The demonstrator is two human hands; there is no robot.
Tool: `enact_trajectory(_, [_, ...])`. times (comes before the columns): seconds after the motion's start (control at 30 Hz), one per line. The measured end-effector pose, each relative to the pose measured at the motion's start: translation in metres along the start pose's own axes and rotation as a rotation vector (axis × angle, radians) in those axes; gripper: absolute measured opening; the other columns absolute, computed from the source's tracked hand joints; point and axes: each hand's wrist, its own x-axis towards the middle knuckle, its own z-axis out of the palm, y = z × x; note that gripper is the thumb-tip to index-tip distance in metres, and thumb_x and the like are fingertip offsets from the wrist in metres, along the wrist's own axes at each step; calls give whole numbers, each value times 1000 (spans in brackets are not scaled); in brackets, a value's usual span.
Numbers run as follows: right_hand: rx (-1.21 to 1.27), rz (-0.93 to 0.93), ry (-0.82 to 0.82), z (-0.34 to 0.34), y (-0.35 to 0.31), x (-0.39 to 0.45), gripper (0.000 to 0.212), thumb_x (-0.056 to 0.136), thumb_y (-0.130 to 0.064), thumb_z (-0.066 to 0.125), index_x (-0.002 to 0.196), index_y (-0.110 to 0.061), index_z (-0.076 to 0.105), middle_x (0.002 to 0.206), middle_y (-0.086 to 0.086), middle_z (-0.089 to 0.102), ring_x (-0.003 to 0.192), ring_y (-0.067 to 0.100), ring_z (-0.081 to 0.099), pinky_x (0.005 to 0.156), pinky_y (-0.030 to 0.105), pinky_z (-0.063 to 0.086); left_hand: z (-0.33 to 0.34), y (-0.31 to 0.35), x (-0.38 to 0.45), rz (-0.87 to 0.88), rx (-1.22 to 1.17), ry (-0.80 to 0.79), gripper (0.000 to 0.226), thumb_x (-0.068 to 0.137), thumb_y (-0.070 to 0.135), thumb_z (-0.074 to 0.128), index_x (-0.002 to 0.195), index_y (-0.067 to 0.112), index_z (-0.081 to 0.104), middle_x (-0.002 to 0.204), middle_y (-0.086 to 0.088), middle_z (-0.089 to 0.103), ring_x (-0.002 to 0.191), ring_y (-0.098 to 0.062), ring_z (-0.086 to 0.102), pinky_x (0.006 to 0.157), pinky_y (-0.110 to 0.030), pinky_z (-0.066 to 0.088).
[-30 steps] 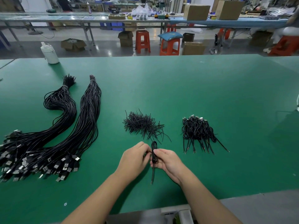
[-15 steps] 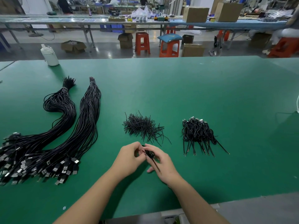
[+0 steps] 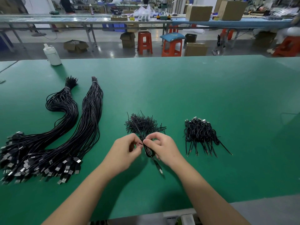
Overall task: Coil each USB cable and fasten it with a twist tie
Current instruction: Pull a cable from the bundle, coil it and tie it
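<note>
1. The left hand (image 3: 125, 149) and the right hand (image 3: 162, 147) meet over the near middle of the green desk (image 3: 211, 95). Both have curled fingers.
2. The right hand grips a coiled black cable (image 3: 149, 152); its plug end (image 3: 159, 169) trails toward the near edge and rests on the desk.
3. The left hand pinches a thin black twist tie (image 3: 139, 143) right at the coil, where the two hands touch.
4. Just behind the hands, on the far side, lies a loose heap of twist ties (image 3: 142, 124). The right hand's knuckles cover its near edge.
5. To the right, well apart from the hands, sits a pile of finished coils (image 3: 199, 132), with loose ends pointing toward the near edge.
6. On the left lie two long bundles of uncoiled cables (image 3: 65, 132). Their metal plugs crowd the near-left side, and the frame edge cuts some off.
7. A white bottle (image 3: 52, 55) stands at the far left edge of the desk.
8. Beyond the desk are orange stools (image 3: 144, 43), cardboard boxes (image 3: 198, 13) and another long bench (image 3: 146, 21); the items on it are too small to tell apart.
9. How the tie wraps the coil is hidden between the fingers.
</note>
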Motion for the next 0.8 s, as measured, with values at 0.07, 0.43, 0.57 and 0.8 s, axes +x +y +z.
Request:
enact_trajectory(0.07, [134, 46, 1, 3, 0, -1, 15, 94, -24, 67, 92, -19, 53, 56, 8, 53, 38, 14, 33, 38, 20, 25, 0, 7, -5, 143, 245, 56, 15, 87, 19, 67, 80, 25, 56, 64, 16, 52, 55, -6, 49, 55, -23, 41])
enact_trajectory(0.43, [412, 80, -162, -3, 7, -14, 26, 86, 4, 69, 108, -11, 71, 91, 11, 69, 72, 20, 64, 64, 32, 54, -3, 0, -1, -70, -12, 37, 19, 86, 20, 69, 73, 30, 58, 55, 10, 51, 50, -6, 40, 52, -22, 35])
enact_trajectory(0.57, [288, 87, -13, -2, 11, -12, 18, 91, -12, 70, 107, -5, 71, 79, 9, 64, 60, 20, 49, 55, 32, 40, 1, 7, -5, 14, 33, 19, 20, 87, 20, 67, 75, 29, 54, 58, 11, 52, 52, -5, 44, 52, -18, 35])
enact_trajectory(0.8, [250, 132, 37, 0, 13, -12, 17, 94, -22, 67, 105, -14, 57, 65, 13, 60, 47, 18, 48, 49, 25, 42, 9, 14, -7, 457, 588, 65, 18, 78, 6, 76, 79, 15, 60, 72, 0, 55, 56, -25, 51, 54, -34, 48])
